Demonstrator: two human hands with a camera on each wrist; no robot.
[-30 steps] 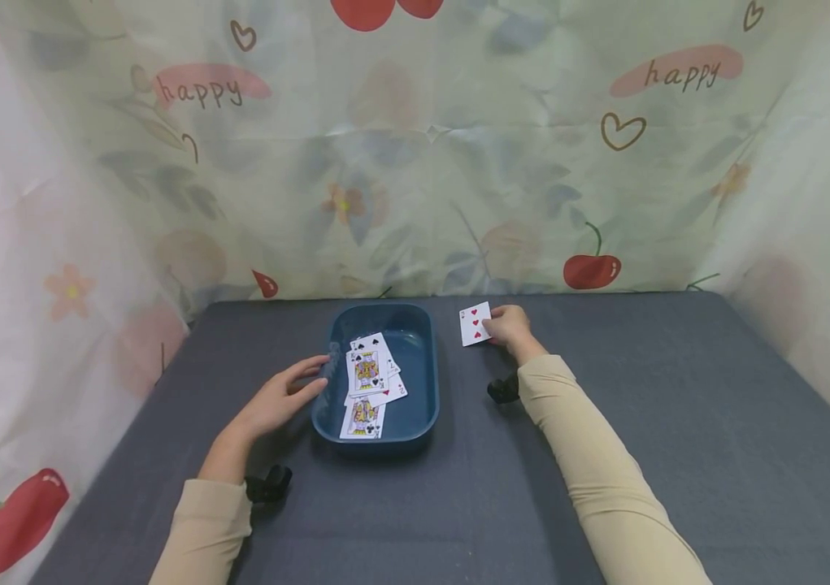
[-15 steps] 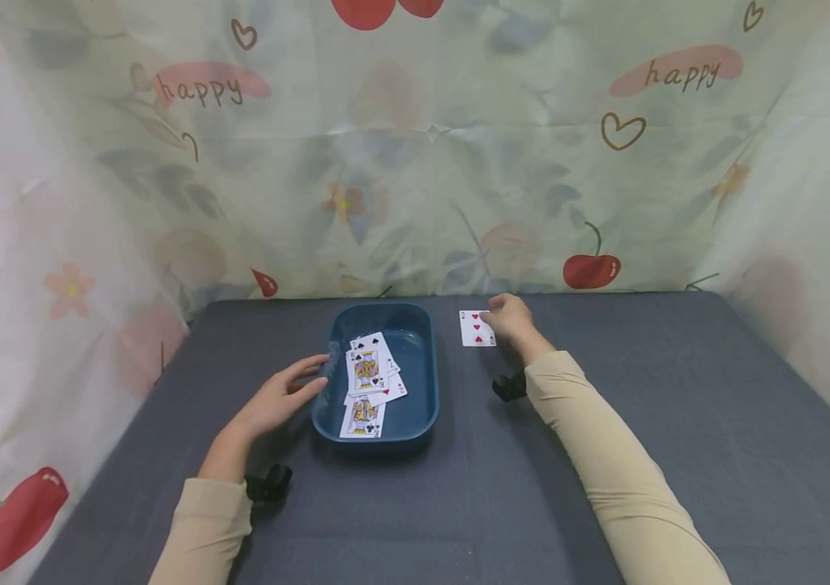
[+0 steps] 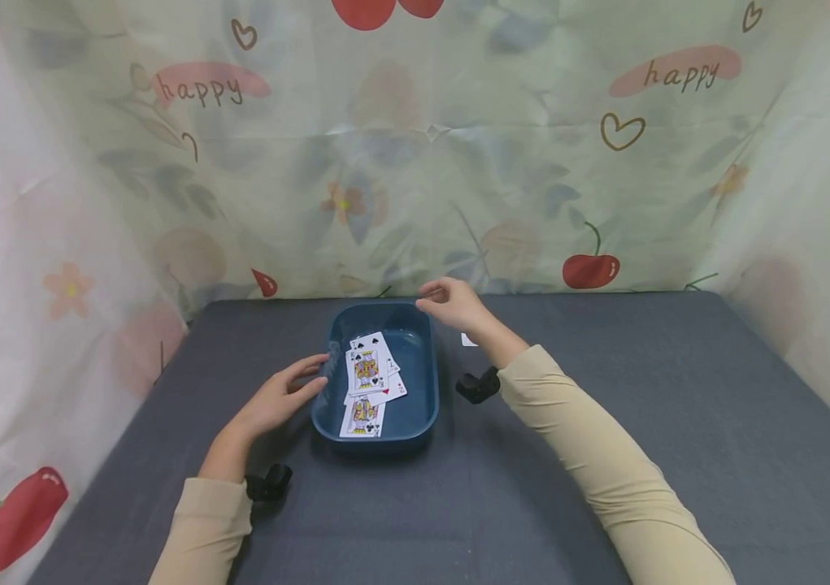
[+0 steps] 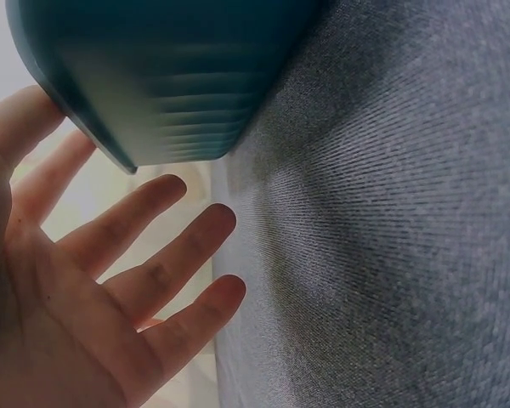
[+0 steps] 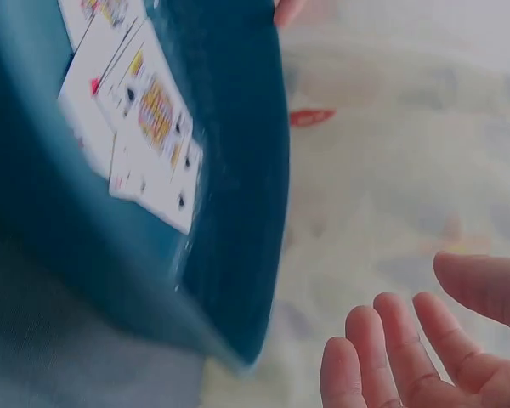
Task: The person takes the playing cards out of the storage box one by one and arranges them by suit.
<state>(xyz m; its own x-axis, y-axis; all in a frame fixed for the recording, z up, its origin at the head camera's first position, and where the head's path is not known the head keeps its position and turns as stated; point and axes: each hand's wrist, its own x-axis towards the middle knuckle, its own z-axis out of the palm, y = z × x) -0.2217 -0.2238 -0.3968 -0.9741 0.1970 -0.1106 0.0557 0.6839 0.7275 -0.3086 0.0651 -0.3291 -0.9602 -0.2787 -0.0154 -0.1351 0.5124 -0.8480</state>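
Head view: cards [image 3: 367, 372] in a tray [image 3: 420, 398] between hands [image 3: 275, 400] [image 3: 462, 307].

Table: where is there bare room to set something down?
Bare table: nearer than the tray, between left sleeve and right sleeve; also right of the right sleeve. Crowded: inside the tray (cards), its left rim (left hand), its far right corner (right hand, lone card).

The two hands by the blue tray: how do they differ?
The left hand seems to touch the tray's rim; the right hand is raised, apart from it. The left hand is beside the tray's long left side; the right hand is near its far right corner. Both are bare and look relaxed.
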